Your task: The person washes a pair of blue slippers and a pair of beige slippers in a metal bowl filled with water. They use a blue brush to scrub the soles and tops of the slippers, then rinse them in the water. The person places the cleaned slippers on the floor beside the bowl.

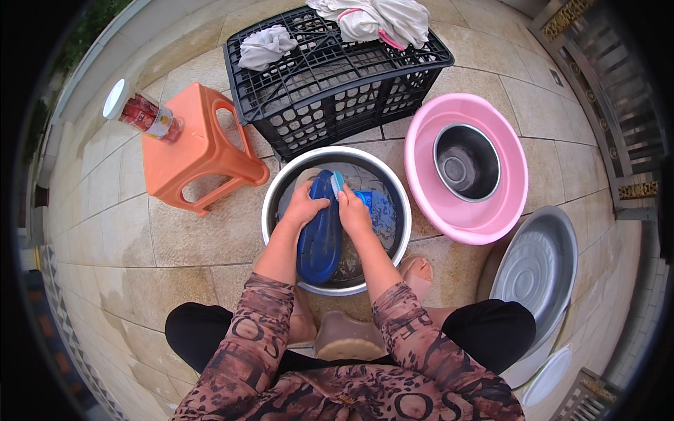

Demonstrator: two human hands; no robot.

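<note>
My left hand grips the side of a dark blue slipper, whose long flat sole faces up. A small brush with a light blue back and white bristles is in my right hand, its bristles close to the slipper's upper right edge. Both hands are over a round metal basin that holds dark water. Another blue item, probably footwear, lies in the water to the right of my right hand. Behind my left hand a beige item shows, partly hidden.
An orange plastic stool bearing a plastic jar stands left. Beyond the basin is a black plastic crate with cloths on top. Right are a pink basin holding a metal bowl, and a tilted metal basin.
</note>
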